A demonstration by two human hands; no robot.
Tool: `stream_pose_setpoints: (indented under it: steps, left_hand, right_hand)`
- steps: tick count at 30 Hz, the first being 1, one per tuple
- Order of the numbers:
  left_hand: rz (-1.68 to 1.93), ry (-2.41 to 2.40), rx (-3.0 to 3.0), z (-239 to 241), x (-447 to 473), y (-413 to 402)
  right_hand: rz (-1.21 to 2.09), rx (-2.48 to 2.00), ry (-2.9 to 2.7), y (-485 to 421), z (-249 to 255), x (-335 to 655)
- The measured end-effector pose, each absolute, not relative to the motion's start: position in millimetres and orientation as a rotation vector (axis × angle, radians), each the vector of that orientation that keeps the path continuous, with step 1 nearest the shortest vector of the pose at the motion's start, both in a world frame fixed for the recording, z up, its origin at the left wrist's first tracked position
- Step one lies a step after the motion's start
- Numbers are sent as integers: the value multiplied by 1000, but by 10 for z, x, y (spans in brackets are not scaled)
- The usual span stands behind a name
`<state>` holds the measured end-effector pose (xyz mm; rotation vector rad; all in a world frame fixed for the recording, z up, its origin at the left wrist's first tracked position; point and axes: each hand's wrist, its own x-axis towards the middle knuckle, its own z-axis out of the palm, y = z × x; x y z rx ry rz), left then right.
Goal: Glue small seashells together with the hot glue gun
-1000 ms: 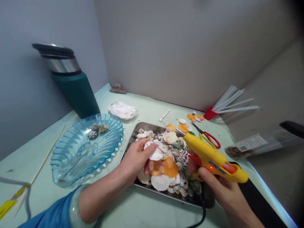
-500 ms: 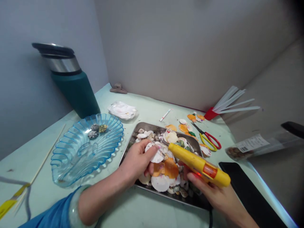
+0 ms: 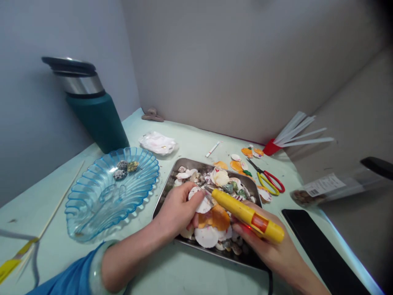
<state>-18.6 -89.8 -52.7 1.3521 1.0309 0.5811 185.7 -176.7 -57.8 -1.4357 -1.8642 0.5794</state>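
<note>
Over a metal tray (image 3: 165, 196) full of shells, my left hand (image 3: 179, 207) pinches a white shell (image 3: 199, 201) between thumb and fingers. My right hand (image 3: 260, 233) is wrapped round a yellow hot glue gun (image 3: 242, 209) with a small red light on it. The gun's metal nozzle (image 3: 209, 189) points left, at the upper right edge of the white shell; whether they touch I cannot tell. Just below, orange shells (image 3: 219, 218) and a large white shell (image 3: 206, 237) lie in a cluster. Part of the tray is hidden by my hands.
On the left are a blue shell-shaped dish (image 3: 92, 213) with small stones and a tall green bottle (image 3: 95, 116). Scissors (image 3: 270, 180), a red cup of glue sticks (image 3: 272, 147) and a black flat object (image 3: 316, 246) are on the right. A plastic packet (image 3: 158, 143) lies behind.
My right hand has moved the glue gun left and slightly down, bringing its nozzle closer to the white shell. My left hand stays nearly in place with the shell.
</note>
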Motion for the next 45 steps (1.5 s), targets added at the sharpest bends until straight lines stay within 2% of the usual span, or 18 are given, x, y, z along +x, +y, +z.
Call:
stream_pose_setpoints:
  steps: [22,45]
  left_hand:
    - [596,1301,1700,-353,-162,-964]
    - [656,1294,1672,-367,-168,-952]
  right_hand:
    - [643,-1471,-1856,-1769,-596,1841]
    - [593,-1518,-1828,-1780,-591,1851]
